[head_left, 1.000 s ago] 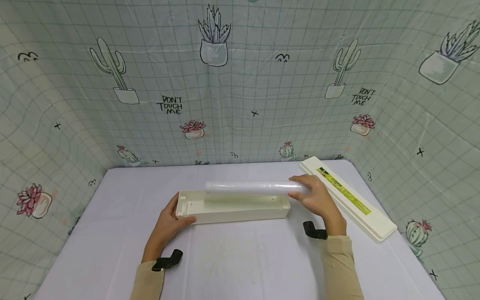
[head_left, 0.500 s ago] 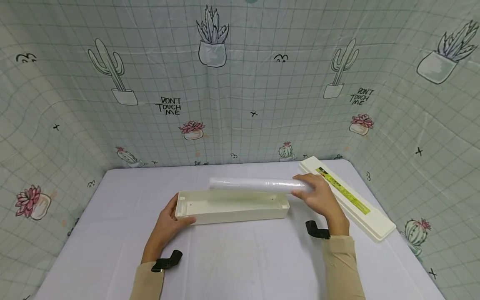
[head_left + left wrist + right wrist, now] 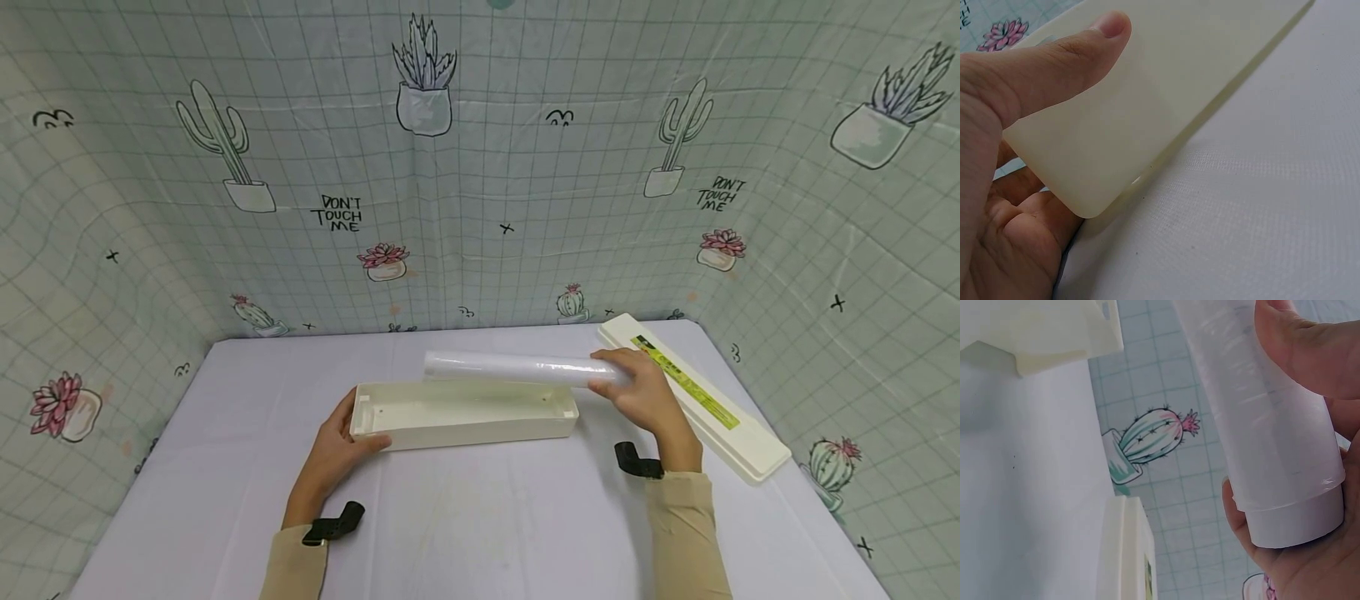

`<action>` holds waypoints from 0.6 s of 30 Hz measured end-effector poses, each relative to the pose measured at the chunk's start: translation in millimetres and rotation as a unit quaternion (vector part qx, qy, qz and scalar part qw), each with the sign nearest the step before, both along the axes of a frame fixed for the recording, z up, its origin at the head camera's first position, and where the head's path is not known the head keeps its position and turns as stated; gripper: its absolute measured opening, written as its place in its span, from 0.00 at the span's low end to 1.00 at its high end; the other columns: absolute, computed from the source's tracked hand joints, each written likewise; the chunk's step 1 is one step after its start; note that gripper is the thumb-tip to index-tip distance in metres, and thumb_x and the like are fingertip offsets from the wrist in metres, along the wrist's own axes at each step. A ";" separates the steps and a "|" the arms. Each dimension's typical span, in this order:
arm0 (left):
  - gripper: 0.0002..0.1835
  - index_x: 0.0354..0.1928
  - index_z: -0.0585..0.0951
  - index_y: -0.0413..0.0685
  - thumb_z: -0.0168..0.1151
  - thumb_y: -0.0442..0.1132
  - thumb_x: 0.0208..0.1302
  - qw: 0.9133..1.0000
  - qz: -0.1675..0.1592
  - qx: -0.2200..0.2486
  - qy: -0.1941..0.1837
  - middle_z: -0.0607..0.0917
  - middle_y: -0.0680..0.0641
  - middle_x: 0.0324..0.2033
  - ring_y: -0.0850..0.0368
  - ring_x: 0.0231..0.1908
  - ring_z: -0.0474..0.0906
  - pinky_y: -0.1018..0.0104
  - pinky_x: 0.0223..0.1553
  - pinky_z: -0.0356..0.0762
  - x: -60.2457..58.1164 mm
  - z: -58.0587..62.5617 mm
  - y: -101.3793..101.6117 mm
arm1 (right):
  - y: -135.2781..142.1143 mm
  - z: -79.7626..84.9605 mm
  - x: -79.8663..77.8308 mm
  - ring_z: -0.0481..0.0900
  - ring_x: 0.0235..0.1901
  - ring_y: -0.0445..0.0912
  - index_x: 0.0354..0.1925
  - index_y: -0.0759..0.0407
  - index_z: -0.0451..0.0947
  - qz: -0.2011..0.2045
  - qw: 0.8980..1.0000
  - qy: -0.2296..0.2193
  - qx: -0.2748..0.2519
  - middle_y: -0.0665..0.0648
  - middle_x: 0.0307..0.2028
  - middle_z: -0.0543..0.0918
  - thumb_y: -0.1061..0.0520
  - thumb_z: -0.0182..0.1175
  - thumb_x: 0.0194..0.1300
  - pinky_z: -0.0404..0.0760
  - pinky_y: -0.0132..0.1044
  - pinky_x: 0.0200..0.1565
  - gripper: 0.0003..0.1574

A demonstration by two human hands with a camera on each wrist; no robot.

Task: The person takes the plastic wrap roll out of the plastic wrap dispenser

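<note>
A long cream plastic box [image 3: 465,433] lies lidless on the table, its inside showing bare. My left hand [image 3: 343,446] grips the box's left end; in the left wrist view the thumb [image 3: 1085,56] presses its front wall while the fingers curl behind the end. A roll of cling film [image 3: 510,367] is raised behind and above the box, slanting slightly down to the right. Round its right end my right hand [image 3: 637,396] is curled. The right wrist view shows the wrapped film over a white core end [image 3: 1297,519], with the thumb on one side and fingers behind.
A long cream lid [image 3: 701,400] with a yellow-green label lies slantwise at the table's right. White cloth covers the table [image 3: 465,525]. Behind and at both sides hangs a checked curtain [image 3: 480,167] printed with cactus pots.
The roll of cling film has risen and shifted right and back from over the box, its left end tipping up. My right hand moved right with it. The left hand and box stayed.
</note>
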State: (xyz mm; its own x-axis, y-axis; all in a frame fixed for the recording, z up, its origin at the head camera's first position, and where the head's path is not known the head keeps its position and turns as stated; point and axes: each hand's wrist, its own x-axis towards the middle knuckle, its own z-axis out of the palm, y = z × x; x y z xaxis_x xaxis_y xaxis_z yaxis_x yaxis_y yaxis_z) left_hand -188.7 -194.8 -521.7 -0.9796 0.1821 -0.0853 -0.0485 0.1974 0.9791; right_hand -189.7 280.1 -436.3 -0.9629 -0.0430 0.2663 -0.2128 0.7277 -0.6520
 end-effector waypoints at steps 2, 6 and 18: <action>0.62 0.84 0.45 0.50 0.79 0.39 0.58 1.000 -0.001 0.002 0.002 0.56 0.40 0.80 0.44 0.78 0.56 0.89 0.55 0.66 0.3 -0.3 0.2 | 1.8 0.6 0.9 0.76 0.57 0.60 0.58 0.61 0.83 -0.002 1.000 -0.003 -0.001 0.64 0.58 0.84 0.56 0.74 0.62 0.72 0.59 0.59 0.27; 0.62 0.84 0.45 0.50 0.79 0.39 0.58 1.000 0.000 0.002 0.002 0.56 0.40 0.80 0.43 0.78 0.58 0.88 0.55 0.67 0.9 0.0 1.1 | 5.8 0.4 2.0 0.77 0.58 0.61 0.58 0.62 0.83 -0.006 1.000 0.008 0.002 0.65 0.57 0.85 0.57 0.74 0.62 0.72 0.59 0.59 0.27; 0.62 0.84 0.44 0.49 0.79 0.39 0.57 1.000 0.002 -0.006 0.003 0.56 0.40 0.80 0.43 0.78 0.56 0.90 0.55 0.65 -0.1 0.0 0.5 | 17.7 0.4 5.4 0.76 0.58 0.62 0.57 0.62 0.84 -0.029 0.999 0.023 -0.010 0.65 0.56 0.85 0.58 0.74 0.61 0.72 0.58 0.59 0.26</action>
State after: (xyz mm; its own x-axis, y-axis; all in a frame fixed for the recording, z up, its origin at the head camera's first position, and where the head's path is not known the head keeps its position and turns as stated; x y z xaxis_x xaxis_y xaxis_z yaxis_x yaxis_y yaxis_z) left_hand -188.8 -194.4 -521.7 -0.9807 0.1774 -0.0823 -0.0443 0.2085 0.9770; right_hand -184.3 297.9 -435.9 -0.9502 0.0188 0.3111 -0.2005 0.7273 -0.6564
